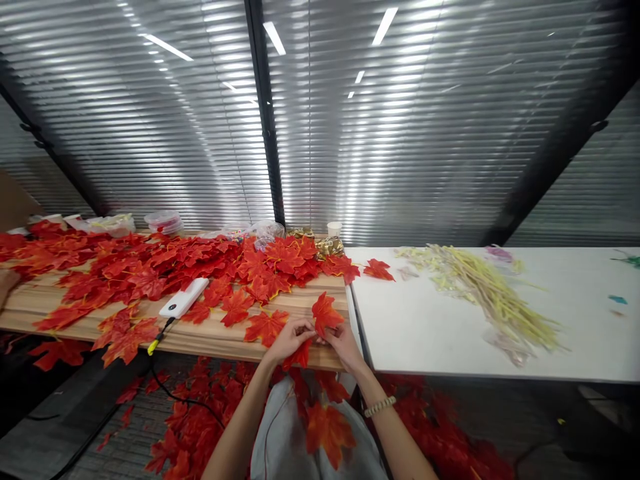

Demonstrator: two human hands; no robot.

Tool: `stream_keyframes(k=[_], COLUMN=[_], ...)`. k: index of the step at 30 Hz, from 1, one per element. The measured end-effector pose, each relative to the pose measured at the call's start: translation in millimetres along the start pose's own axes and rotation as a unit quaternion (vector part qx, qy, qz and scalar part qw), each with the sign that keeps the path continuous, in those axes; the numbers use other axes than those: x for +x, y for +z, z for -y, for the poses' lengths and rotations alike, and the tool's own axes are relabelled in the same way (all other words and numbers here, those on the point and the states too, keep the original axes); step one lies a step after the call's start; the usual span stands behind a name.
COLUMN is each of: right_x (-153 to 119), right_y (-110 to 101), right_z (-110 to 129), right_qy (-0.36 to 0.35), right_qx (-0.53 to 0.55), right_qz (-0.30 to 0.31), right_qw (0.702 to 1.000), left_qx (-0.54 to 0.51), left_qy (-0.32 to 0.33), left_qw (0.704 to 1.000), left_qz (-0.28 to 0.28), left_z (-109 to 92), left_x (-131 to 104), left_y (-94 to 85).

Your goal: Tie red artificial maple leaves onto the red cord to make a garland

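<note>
Near the wooden table's front edge, my left hand (pixel 291 339) has its fingers pinched together close to the stem of a red maple leaf (pixel 326 313). My right hand (pixel 344 343), with a beaded bracelet (pixel 380 406) on the wrist, is closed at the base of the same leaf. Both sets of fingertips nearly meet below it. Another red leaf (pixel 299 355) hangs just under my left fingers. Lower down, an orange-red leaf (pixel 330 430) and more leaves hang over my lap. The thin stems between my fingers are too small to make out.
Red leaves (pixel 150 267) cover much of the wooden table (pixel 215 340), around a white power bank (pixel 184 299) with a cable. Yellow strips (pixel 490 287) lie on the white table (pixel 410 333). More leaves (pixel 205 413) heap on the floor. Another person's hand (pixel 7 283) shows far left.
</note>
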State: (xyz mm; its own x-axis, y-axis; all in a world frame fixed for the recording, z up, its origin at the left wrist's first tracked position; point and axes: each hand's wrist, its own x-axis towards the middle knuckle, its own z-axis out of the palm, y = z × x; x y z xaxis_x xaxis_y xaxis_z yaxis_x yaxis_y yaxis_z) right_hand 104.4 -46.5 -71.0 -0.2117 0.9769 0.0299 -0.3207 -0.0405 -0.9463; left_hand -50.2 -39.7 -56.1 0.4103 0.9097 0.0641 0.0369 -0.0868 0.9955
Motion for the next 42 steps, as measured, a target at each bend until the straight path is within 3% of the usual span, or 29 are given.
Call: stream_keyframes(k=[13,42], right_x=[1.0,1.9], right_y=[0.2,0.5], right_z=[-2.3,-3.1], right_qy=[0.010,0.008], right_qx=[0.017,0.002], right_qz=[-0.005,-0.004], right_qw=[1.000,1.000], left_qx=[0.038,0.019], left_qy=[-0.012,-0.018], left_qw=[0.999,1.000], left_qz=[-0.010,-0.016], left_z=[-1.7,2.2], left_x=[-0.9,-0.9], left_y=[1.1,-0.4])
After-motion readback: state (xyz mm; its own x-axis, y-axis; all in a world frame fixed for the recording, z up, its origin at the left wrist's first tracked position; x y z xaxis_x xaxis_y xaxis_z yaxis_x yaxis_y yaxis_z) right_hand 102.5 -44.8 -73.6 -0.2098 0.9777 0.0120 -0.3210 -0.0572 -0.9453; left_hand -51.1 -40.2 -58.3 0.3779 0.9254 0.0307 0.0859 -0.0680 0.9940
